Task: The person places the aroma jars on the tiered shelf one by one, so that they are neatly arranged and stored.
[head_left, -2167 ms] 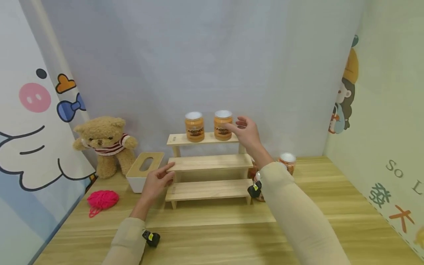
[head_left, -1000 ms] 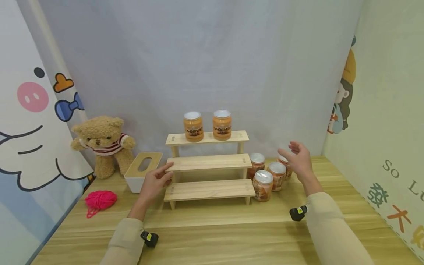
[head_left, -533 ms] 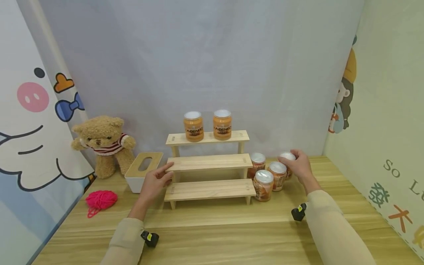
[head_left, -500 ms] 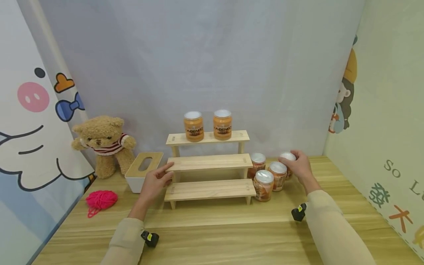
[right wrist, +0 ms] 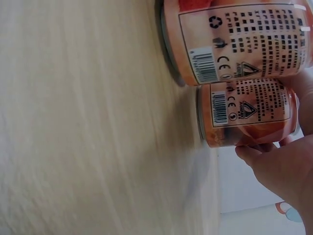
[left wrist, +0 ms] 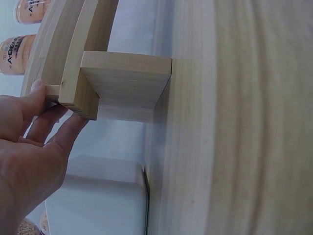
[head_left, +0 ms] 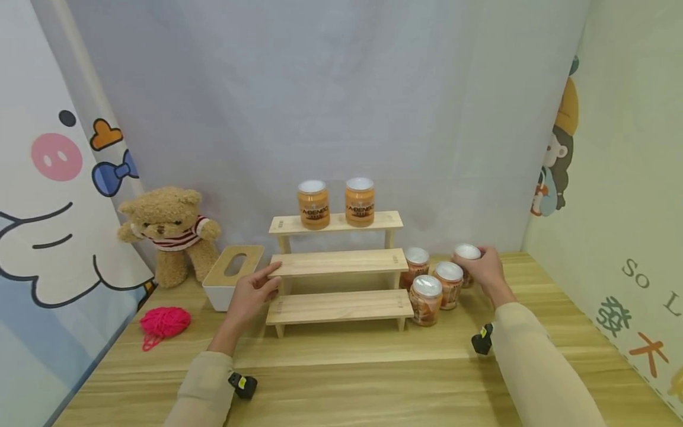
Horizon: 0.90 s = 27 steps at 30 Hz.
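1. rear jar (right wrist: 248,111), off to the right of the wooden rack (head_left: 341,262) and farthest from it, is the one in hand; i can't tell whether its base touches the table (head_left: 352,379).
2. left of the rack sits the tissue box (head_left: 224,282), close by the person's left hand (head_left: 251,298). if that hand swings outward, the box could get shoved; a small risk, i'd say.
3. the left hand pinches the left end of the rack's middle step (head_left: 368,260), fingers narrow about the board. a tug or a hard press there could make the whole rack shift or rock.
4. on the rack's top step (head_left: 337,223) stand the left orange jar (head_left: 313,206) and right orange jar (head_left: 360,203), upright and apart. a jolt to the rack could topple them.
5. beside the rack's right end cluster the corner jar (head_left: 414,270), front jar (head_left: 425,301) and middle jar (head_left: 449,286). dragging the rear jar low toward the rack would probably knock the middle jar into its neighbours.
6. rightmost from the rack, the right hand (head_left: 488,273) is curled round the rear jar. its sides look slick, so a quick lift could let it slip or tilt.
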Each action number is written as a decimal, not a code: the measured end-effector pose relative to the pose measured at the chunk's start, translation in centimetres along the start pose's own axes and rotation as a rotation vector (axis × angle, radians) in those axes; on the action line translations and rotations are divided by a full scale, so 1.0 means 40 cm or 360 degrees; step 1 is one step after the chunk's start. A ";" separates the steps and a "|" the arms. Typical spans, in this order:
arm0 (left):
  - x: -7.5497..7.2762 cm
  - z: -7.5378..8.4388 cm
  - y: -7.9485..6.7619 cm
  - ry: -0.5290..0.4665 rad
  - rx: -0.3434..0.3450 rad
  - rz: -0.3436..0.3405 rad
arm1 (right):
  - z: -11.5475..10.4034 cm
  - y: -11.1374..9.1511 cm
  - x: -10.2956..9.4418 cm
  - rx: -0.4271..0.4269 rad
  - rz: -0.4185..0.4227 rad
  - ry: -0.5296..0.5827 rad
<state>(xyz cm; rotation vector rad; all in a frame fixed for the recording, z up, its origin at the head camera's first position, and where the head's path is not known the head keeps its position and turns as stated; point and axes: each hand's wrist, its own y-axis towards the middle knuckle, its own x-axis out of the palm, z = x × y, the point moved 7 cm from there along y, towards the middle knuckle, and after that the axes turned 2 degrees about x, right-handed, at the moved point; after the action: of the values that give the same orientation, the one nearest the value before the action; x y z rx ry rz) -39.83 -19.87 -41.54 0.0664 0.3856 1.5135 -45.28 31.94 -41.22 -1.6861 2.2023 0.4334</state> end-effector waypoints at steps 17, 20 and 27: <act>-0.007 0.004 -0.008 0.0032 0.0018 0.0012 | -0.047 -0.029 -0.034 -0.0133 0.0113 0.0005; -0.006 0.001 -0.004 0.0036 0.0025 0.0010 | -0.090 -0.042 -0.051 -0.0212 0.0130 0.0063; -0.001 -0.005 0.003 0.0011 0.0044 -0.0028 | -0.174 -0.082 -0.063 -0.0289 0.0077 0.0225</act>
<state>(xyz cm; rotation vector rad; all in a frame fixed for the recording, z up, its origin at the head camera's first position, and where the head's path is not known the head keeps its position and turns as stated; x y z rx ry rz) -39.99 -19.92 -41.69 0.0790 0.4117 1.4916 -42.05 30.29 -33.97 -1.8092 2.3715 0.5576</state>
